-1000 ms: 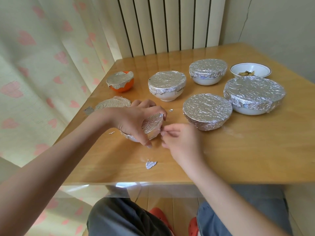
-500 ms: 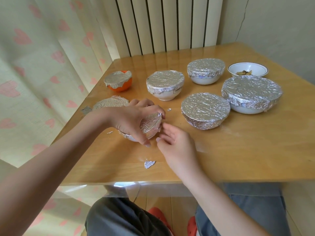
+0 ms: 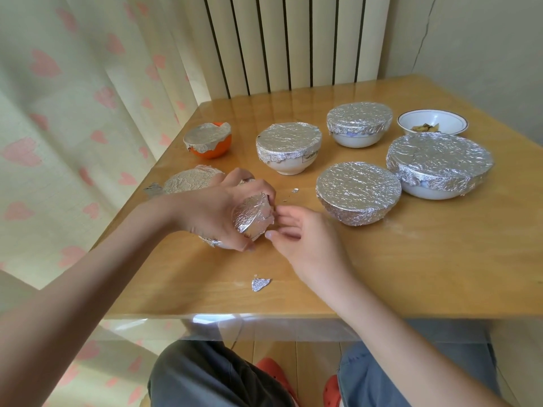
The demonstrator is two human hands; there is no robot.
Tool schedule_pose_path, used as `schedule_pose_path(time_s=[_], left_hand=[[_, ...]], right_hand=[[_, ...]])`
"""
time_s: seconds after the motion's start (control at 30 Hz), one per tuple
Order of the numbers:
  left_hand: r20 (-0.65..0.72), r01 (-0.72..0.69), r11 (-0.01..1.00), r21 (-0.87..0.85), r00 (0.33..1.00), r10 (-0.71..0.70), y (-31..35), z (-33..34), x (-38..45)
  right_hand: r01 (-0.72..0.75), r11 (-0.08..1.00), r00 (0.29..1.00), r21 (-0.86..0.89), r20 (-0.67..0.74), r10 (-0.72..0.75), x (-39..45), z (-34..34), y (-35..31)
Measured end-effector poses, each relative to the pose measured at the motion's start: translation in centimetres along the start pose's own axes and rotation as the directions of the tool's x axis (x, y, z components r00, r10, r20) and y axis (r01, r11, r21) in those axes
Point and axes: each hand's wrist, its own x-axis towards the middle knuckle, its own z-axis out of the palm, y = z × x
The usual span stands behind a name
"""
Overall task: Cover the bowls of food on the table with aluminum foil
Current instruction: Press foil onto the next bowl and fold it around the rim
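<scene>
My left hand (image 3: 217,210) grips a small foil-covered bowl (image 3: 253,217), tilted toward the right, near the table's front left. My right hand (image 3: 305,242) touches the foil at the bowl's right edge with its fingertips. Several other bowls stand foil-covered: an orange one (image 3: 210,141), a white one (image 3: 289,146), another white one (image 3: 359,123), a wide low one (image 3: 358,192) and a large one (image 3: 439,164). A foil-covered dish (image 3: 191,180) lies behind my left hand. One white bowl with food (image 3: 432,122) at the back right has no foil.
The wooden table (image 3: 411,274) has a foil scrap (image 3: 260,284) near its front edge and tiny foil bits (image 3: 294,190) by the held bowl. A curtain (image 3: 58,113) hangs at the left, a radiator (image 3: 293,42) behind. My knees and orange shoes show below the table.
My left hand has tipped the small bowl further onto its side. My right hand moved in from the front to touch the foil at the bowl's edge.
</scene>
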Motion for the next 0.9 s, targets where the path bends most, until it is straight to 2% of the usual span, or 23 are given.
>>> schedule_pose_path(time_s=[0.1, 0.23, 0.37, 0.53, 0.63, 0.73, 0.8, 0.9], left_hand=[[-0.005, 0.001, 1.0, -0.018, 1.0, -0.001, -0.1, 0.0, -0.1], [-0.006, 0.022, 1.0, -0.022, 1.0, -0.022, 0.0, 0.0, -0.3], [-0.007, 0.026, 0.999, -0.03, 1.0, -0.027, 0.1, 0.1, -0.3], [-0.001, 0.021, 0.998, -0.059, 1.0, -0.021, -0.1, 0.0, -0.2], [0.008, 0.013, 0.998, -0.056, 1.0, -0.013, -0.1, -0.1, -0.2], [0.022, 0.02, 0.999, -0.031, 1.0, -0.02, 0.1, -0.3, 0.1], [0.038, 0.012, 1.0, 0.0, 0.999, -0.012, 0.3, -0.4, 0.3], [0.072, -0.014, 1.0, 0.022, 0.997, 0.012, 0.5, -0.3, 0.5]], right_hand=[[0.075, 0.986, 0.994, -0.15, -0.064, -0.085, 0.5, -0.4, 0.0], [0.164, 0.953, 0.986, -0.254, 0.052, -0.155, 2.0, -1.0, -0.4], [0.227, 0.943, 0.969, -0.244, 0.15, -0.195, 3.3, -1.7, -0.6], [0.296, 0.922, 0.95, -0.249, 0.182, -0.255, 4.3, -2.2, -0.6], [0.349, 0.884, 0.931, -0.31, 0.227, -0.288, 4.8, -2.5, -0.8], [0.43, 0.752, 0.897, -0.5, 0.329, -0.294, 5.0, -3.4, -2.2], [0.498, 0.573, 0.867, -0.651, 0.376, -0.327, 5.4, -3.9, -3.3], [0.539, 0.364, 0.836, -0.76, 0.429, -0.343, 6.5, -4.6, -4.3]])
